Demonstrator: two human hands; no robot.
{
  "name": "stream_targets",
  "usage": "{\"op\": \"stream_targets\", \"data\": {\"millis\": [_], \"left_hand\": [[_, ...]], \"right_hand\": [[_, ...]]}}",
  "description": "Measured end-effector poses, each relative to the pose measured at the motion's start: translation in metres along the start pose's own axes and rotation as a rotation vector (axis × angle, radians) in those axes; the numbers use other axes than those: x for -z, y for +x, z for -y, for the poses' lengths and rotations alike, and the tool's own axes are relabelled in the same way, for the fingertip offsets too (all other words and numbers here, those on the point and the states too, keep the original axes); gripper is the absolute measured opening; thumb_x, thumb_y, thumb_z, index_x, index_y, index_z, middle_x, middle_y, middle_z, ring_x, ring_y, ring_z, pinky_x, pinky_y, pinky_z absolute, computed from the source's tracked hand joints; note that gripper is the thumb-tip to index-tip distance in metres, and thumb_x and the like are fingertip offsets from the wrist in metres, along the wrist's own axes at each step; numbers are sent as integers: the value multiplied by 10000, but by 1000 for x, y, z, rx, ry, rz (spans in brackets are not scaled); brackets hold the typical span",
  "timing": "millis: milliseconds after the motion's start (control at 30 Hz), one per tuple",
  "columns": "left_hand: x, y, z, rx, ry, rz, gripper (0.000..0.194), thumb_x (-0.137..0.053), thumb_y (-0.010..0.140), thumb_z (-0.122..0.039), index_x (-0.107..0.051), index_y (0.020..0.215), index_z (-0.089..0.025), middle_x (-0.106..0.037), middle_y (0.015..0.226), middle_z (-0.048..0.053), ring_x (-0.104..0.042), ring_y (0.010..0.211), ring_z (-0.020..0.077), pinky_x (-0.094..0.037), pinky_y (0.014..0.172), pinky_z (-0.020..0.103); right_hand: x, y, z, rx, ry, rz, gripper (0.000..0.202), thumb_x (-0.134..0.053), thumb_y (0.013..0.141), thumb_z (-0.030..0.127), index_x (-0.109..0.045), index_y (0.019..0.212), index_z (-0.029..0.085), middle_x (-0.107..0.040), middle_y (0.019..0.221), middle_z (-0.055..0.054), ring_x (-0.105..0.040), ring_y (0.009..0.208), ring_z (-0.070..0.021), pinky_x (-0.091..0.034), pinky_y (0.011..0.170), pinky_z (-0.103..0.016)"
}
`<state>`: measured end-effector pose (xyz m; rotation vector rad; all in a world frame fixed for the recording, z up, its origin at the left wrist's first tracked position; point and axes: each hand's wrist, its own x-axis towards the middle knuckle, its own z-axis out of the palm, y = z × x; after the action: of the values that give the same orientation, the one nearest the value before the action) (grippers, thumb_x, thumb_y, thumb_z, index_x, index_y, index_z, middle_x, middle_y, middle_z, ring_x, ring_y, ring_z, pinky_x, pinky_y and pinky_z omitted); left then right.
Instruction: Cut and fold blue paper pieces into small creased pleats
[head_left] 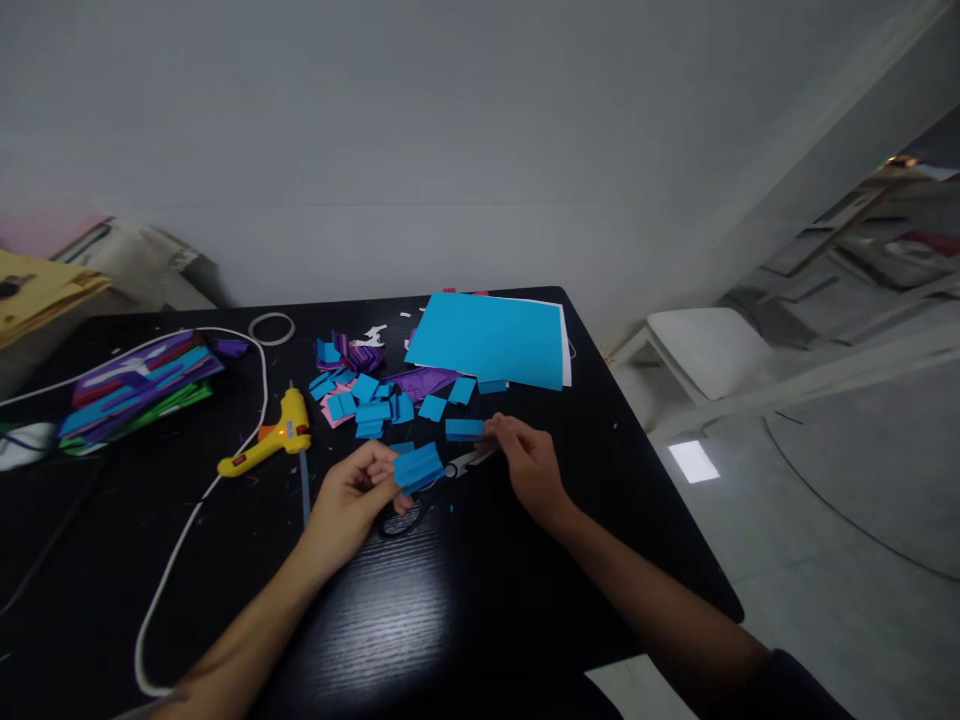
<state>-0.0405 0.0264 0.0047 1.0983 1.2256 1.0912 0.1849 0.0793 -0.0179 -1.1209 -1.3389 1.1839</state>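
Note:
My left hand [351, 500] pinches a folded blue paper piece [419, 467] above the black table. To its right, my right hand [527, 465] has its fingertips closed at the right end of another blue paper strip [464, 430]. Scissors [405, 518] with dark handles lie between the hands, partly hidden behind the left hand's paper; their blades point toward the right hand. Small blue paper pieces [373, 411] are heaped beyond my left hand, with pink and purple paper among them. A large blue sheet [491, 340] lies on white paper farther back.
A yellow glue gun [268, 440] with a white cable [178, 545] lies at the left. Behind it are a tape ring [271, 329] and stacked coloured sheets [142, 385]. A wall borders the back; a white stool [705, 345] stands beyond the table's right edge.

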Motion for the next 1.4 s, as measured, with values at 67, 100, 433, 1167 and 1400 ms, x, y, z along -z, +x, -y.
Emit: {"op": "stream_targets", "data": {"millis": [67, 100, 433, 1167, 1400], "left_hand": [[1, 0, 1, 1, -4, -2, 300, -808, 808, -405, -625, 780, -169, -698, 576, -1, -626, 522, 128, -504, 559, 225], [2, 0, 2, 1, -8, -5, 298, -802, 815, -407, -624, 784, -170, -698, 578, -2, -627, 524, 127, -504, 562, 224], [4, 1, 6, 6, -17, -27, 291, -793, 830, -411, -623, 823, -174, -700, 589, -6, -630, 535, 126, -496, 578, 222], [5, 1, 5, 13, -13, -35, 291, -794, 829, -411, -617, 815, -181, -693, 589, -9, -622, 538, 129, -493, 580, 226], [4, 0, 5, 20, -38, -21, 293, -795, 831, -395, -606, 807, -173, -688, 590, -11, -612, 536, 118, -488, 578, 219]], "right_hand": [[0, 1, 4, -196, 181, 33, 470, -626, 933, 572, -754, 755, 156, -730, 801, -78, -716, 685, -212, -593, 683, -359], [-1, 1, 5, -252, 223, 50, 470, -663, 904, 580, -749, 735, 150, -721, 766, -68, -708, 656, -205, -588, 680, -355], [-4, -3, 7, -337, 343, 116, 229, -755, 788, 377, -776, 720, 159, -757, 812, -64, -720, 734, -209, -582, 764, -343], [2, 2, 8, -313, 251, 120, 461, -755, 795, 296, -746, 1253, 251, -675, 857, 11, -625, 744, -146, -567, 720, -299], [1, -4, 4, -125, 33, 157, 413, -680, 872, 281, -731, 1280, 238, -688, 926, -21, -585, 764, -152, -528, 733, -297]]}}
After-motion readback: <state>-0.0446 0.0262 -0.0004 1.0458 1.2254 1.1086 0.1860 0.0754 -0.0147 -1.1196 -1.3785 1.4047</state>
